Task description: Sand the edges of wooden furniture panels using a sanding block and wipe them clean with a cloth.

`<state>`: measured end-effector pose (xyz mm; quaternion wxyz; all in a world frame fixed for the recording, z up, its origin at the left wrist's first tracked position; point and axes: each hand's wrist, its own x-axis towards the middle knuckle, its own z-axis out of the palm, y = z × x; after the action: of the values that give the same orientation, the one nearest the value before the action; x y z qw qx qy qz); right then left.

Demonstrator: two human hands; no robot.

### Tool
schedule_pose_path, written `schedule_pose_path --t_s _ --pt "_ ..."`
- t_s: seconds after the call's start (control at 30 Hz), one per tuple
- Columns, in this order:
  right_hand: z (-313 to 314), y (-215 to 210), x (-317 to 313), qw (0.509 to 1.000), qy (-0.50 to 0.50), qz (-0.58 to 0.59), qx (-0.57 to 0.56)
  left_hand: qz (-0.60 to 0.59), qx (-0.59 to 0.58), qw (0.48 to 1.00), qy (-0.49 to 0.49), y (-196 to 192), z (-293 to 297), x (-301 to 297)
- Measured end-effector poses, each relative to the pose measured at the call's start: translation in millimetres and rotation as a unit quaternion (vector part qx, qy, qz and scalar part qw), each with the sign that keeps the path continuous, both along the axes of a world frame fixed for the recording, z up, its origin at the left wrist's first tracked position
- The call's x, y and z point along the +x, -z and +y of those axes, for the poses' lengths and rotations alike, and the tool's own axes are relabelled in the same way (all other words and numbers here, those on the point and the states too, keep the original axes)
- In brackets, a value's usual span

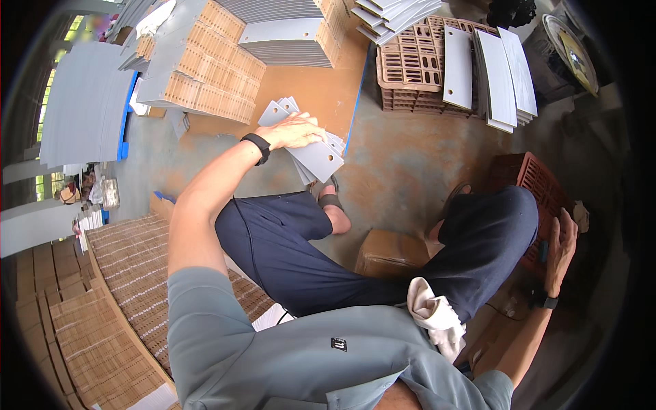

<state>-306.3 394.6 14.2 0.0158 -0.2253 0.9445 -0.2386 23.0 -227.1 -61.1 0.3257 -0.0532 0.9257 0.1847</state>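
My left hand (297, 130) lies across a small fanned pile of light grey flat panels (320, 158), its fingers curled down over their far edge. Each panel has a round hole near the end. The pile is at the near edge of a brown board, and part of it is hidden under my palm. Off to the right, my right hand (562, 246) is held beside a dark red plastic crate (540, 184). Its fingers are stretched out and slightly apart, with nothing visible in them.
Tall stacks of grey panels (287, 31) with tan slotted edges stand on the brown board (301, 82). A brown crate (413, 61) carries more panels (495, 75). Between my feet sits a cardboard box (389, 253). Rows of tan stacked pieces (147, 273) lie at left. A white cloth (430, 307) hangs over my thigh.
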Motion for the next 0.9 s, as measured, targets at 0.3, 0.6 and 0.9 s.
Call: schedule_pose_path --t_s 0.3,0.6,0.9 --pt "-125.4 -115.7 144.3 0.868 -0.476 -0.127 -0.056 0.186 0.005 0.981 -0.053 18.0 2.1 34.3" --pt "-104.8 -90.0 178.9 0.755 -0.552 -0.353 0.019 0.301 0.152 0.882 -0.328 9.9 55.9 -95.0" --pt "-87.5 -71.3 167.4 0.752 -0.496 -0.433 0.008 0.146 0.419 0.727 -0.524 76.5 150.7 -242.4"
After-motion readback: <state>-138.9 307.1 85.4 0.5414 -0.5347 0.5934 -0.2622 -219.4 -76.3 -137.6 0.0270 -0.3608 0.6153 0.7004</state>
